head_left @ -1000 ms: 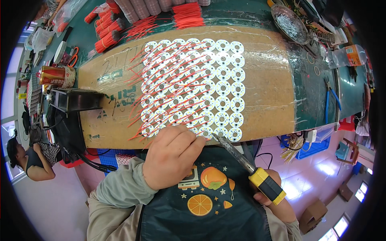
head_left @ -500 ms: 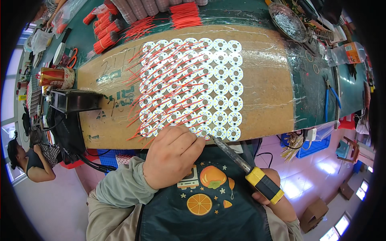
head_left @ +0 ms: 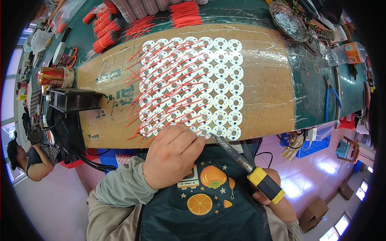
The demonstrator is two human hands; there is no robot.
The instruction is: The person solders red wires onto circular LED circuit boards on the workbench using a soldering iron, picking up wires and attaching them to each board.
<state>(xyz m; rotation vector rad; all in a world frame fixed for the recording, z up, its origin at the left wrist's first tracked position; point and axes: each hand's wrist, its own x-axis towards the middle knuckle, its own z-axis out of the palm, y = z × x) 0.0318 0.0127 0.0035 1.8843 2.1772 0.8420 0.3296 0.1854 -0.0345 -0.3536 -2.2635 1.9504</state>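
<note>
My left hand (head_left: 173, 154) rests at the near edge of the board array, its fingers curled and pinched together; whatever they hold is hidden beneath them. In my right hand (head_left: 274, 176) is a soldering iron (head_left: 235, 156) with a yellow and black handle. Its tip points up and left, at the near row, close to my left fingertips; whether it touches a pad I cannot tell. The round white LED boards (head_left: 221, 101) lie in a tight grid, each with a centre hole. Thin red wires (head_left: 177, 85) slant across the left and middle columns; the two right columns show none.
A brown cardboard sheet (head_left: 265, 88) lies under the boards. Red wire bundles (head_left: 106, 40) and loose wires (head_left: 185, 15) lie behind it. At right are a metal bowl (head_left: 287, 22), blue-handled pliers (head_left: 332, 96) and a plastic bottle (head_left: 348, 53). A black box-shaped device (head_left: 76, 100) stands left.
The soldering iron has shifted very slightly right, its tip a little farther from my left fingertips. My left hand stays almost still, and the boards and wires look unchanged.
</note>
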